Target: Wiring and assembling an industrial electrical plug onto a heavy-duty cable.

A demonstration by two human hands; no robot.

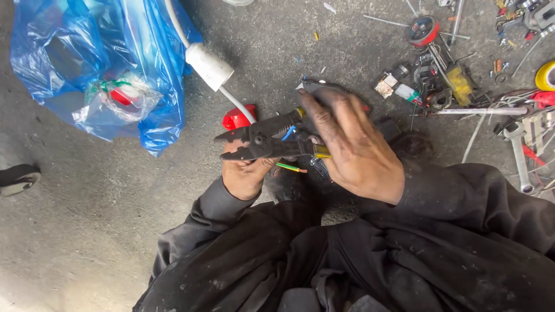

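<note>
My right hand [352,147] grips the handles of a black wire stripper [263,138], whose jaws point left. A blue wire end [289,133] sits in the tool's jaws. Under the tool, my left hand [245,176] holds a white cable [234,101] with a green-yellow wire [292,168] poking out to the right. The cable runs up to a white plug housing [209,66]. A red part [237,117] lies just behind the tool. Both sleeves are dark and dusty.
A blue plastic bag [104,69] with a clear packet inside lies at the upper left on the concrete floor [87,219]. Scattered tools, a wrench [518,156], a yellow tape roll [545,75] and small parts fill the upper right. A shoe [17,178] shows at the left edge.
</note>
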